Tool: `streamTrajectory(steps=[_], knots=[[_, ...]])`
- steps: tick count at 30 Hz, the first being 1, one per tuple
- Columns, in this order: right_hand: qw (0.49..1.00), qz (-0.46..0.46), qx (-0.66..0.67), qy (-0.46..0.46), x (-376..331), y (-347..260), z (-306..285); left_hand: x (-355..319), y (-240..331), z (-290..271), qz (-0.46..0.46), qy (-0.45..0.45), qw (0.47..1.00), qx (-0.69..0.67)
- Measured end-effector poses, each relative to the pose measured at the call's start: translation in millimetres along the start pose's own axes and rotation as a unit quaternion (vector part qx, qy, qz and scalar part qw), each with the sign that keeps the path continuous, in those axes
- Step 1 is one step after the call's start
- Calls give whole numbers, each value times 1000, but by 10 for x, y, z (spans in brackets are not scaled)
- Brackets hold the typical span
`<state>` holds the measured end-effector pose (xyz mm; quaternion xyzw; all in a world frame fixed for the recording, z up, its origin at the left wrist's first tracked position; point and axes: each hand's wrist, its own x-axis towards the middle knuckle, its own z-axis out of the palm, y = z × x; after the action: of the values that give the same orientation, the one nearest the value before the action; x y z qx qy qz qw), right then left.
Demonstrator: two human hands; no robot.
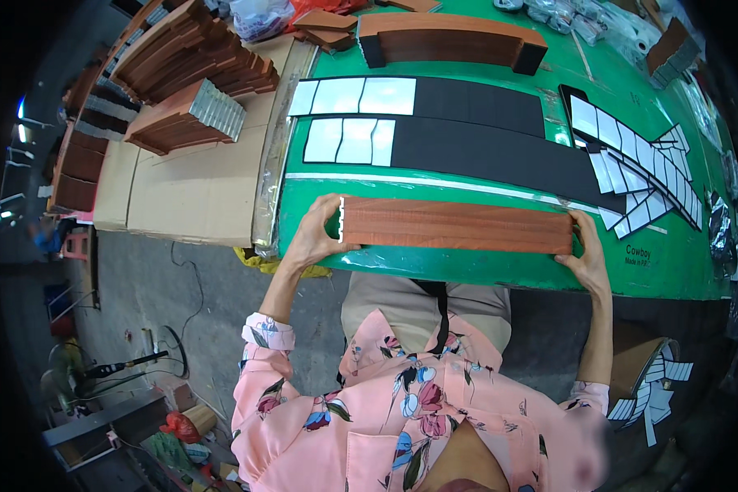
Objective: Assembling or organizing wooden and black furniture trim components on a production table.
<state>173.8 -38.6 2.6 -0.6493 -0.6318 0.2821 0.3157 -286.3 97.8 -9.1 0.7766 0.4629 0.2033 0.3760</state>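
Both hands' grip pinches wooden panel (457, 225) ends over green table (500, 271), concrete floor (164, 287) below

The long board (457, 225) looks like red-brown wood with a smooth, dull face and fine grain lines. Its left end shows a pale, jagged edge. The green table top (500, 266) is shiny, like plastic sheet (light glints off it). The black strips (476, 148) look flat and matt, maybe foam or rubber. The white squares (361, 96) on them look like glossy paper. The cardboard sheet (197, 184) is brown and dull.
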Motion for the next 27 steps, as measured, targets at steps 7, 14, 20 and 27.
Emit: streamTrajectory(steps=[7,14,20,27], knots=[[999,3,22,23,6,-1,0,-29,-3,-32,18,8,1000,14],[996,67,56,13,28,116,135,-32,-156,33,0,8,1000,-21],[964,82,250,35,239,14,-182,144,59,-312,-68,-25,969,-238],[962,60,249,95,1817,-376,-689,1548,420,-1043,-108,35,935,-337]])
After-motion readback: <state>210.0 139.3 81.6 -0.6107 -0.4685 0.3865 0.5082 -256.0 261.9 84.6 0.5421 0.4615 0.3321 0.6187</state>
